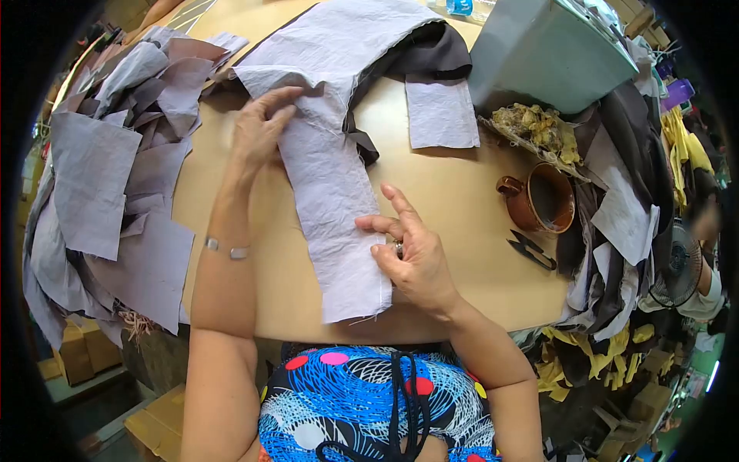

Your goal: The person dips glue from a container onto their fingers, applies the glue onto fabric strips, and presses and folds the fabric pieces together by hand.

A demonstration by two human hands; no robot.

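Note:
A long pale lilac-grey fabric piece (331, 185) lies down the middle of the table, with frayed edges and dark cloth (427, 54) showing under its upper right part. My left hand (262, 131) rests at the fabric's upper left edge, where the cloth bunches a little, its fingers stretched out over it. Lower down, my right hand (416, 258) is at the fabric's right edge. Its fingers are apart and the fingertips meet or hover just over the cloth; I cannot tell which. A ring is on one finger.
Heaped fabric pieces (96, 181) cover the table's left side; more cloth (623, 208) hangs at the right. A small fabric rectangle (441, 113), a grey box (546, 58), a yellowish clump (535, 131), a brown mug (543, 198) and dark thread snips (531, 250) stand or lie right of centre.

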